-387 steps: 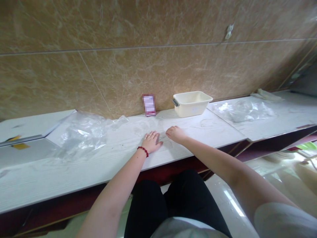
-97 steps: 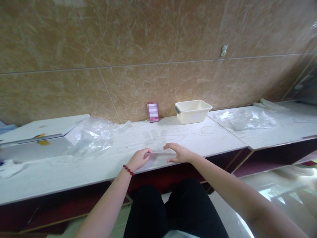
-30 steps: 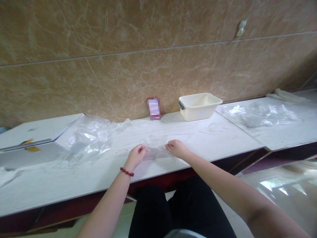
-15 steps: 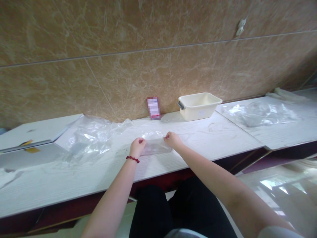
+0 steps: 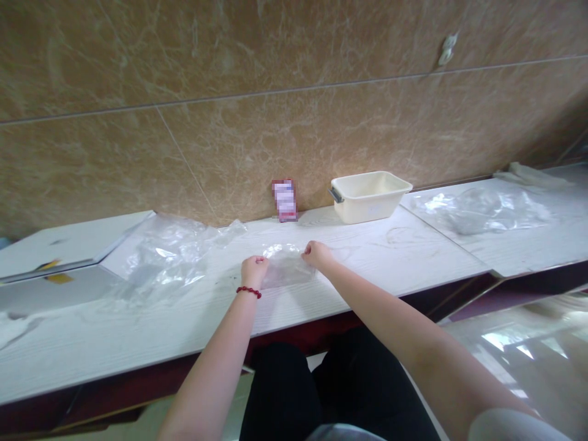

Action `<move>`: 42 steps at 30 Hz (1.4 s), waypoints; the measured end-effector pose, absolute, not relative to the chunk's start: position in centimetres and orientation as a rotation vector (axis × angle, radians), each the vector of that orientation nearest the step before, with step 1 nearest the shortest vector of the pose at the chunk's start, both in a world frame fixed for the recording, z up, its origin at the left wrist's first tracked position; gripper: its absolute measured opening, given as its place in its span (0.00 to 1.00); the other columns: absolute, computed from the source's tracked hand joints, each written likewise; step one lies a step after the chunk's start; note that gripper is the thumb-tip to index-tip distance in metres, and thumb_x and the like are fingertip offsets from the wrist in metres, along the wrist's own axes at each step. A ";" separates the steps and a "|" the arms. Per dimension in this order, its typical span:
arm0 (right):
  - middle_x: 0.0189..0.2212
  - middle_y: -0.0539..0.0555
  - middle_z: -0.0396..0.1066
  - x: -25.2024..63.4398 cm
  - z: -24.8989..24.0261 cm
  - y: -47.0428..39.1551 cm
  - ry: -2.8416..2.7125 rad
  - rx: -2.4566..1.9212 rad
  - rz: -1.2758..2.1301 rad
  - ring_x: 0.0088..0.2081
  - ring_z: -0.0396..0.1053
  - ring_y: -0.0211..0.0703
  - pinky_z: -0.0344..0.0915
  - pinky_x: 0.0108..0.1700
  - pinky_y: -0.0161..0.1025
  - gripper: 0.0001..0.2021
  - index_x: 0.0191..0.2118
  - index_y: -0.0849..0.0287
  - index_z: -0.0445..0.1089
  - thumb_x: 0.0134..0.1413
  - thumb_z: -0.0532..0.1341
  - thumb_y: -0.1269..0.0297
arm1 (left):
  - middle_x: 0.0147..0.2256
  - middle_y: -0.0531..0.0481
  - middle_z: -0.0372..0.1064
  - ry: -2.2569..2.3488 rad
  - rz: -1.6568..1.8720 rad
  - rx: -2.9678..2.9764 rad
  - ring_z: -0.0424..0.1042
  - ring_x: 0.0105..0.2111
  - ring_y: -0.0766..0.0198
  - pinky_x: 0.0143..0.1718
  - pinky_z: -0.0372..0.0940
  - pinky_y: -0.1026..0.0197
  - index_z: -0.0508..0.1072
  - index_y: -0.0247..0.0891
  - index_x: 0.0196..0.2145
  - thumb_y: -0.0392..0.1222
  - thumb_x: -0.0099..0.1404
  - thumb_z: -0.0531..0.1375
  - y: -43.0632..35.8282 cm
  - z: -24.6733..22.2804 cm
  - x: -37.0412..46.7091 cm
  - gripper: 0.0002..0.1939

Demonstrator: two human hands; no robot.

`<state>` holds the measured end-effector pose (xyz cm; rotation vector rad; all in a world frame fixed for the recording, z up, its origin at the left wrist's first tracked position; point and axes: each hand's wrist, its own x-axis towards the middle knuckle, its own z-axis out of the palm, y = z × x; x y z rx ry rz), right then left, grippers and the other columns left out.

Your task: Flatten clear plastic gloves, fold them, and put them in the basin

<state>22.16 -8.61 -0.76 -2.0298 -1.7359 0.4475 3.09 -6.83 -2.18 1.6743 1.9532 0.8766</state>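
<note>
A clear plastic bag [image 5: 287, 269] is stretched between my hands, low over the white wood-grain table [image 5: 367, 269]. My left hand [image 5: 254, 271], with a red bead bracelet at its wrist, pinches the bag's left side. At the right side, my right hand [image 5: 318, 255] is closed on the bag between thumb and fingers. The bag is see-through, and its upper edge catches the light. I cannot make out anything inside it.
A cream plastic bin [image 5: 367, 208] with a grey handle stands against the tiled wall. Left of it leans a red-and-white card [image 5: 285, 201]. Crumpled clear plastic [image 5: 169, 257] lies beside a white box [image 5: 59, 257]. More clear plastic [image 5: 487, 211] is at the right.
My left hand has turned slightly and the bag has shifted a little with it. My right hand has moved slightly up and left. Both still grip the bag.
</note>
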 end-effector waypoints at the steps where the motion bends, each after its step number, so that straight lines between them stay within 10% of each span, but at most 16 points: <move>1: 0.28 0.54 0.70 22.2 -0.8 -8.5 -1.734 -2.026 0.450 0.30 0.65 0.38 0.55 0.29 0.31 0.06 0.27 0.61 0.67 0.39 0.58 0.66 | 0.27 0.47 0.70 1.955 0.890 1.649 0.67 0.27 0.63 0.27 0.57 0.66 0.71 0.33 0.28 0.41 0.47 0.54 -6.8 -2.1 3.2 0.12; 32: 0.27 0.50 0.67 22.3 -2.0 -7.1 -1.640 -1.993 0.552 0.29 0.64 0.36 0.56 0.28 0.29 0.18 0.39 0.59 0.59 0.37 0.59 0.72 | 0.36 0.45 0.64 1.738 0.855 1.494 0.66 0.25 0.69 0.23 0.61 0.67 0.58 0.36 0.41 0.40 0.49 0.58 -11.4 -1.5 1.1 0.20; 42: 0.26 0.50 0.68 23.4 -0.8 -8.2 -1.499 -2.056 0.682 0.25 0.65 0.34 0.57 0.28 0.30 0.17 0.37 0.58 0.60 0.40 0.59 0.57 | 0.35 0.45 0.64 1.643 0.893 1.402 0.65 0.19 0.73 0.23 0.62 0.67 0.59 0.35 0.40 0.36 0.50 0.57 -11.1 -2.0 1.1 0.18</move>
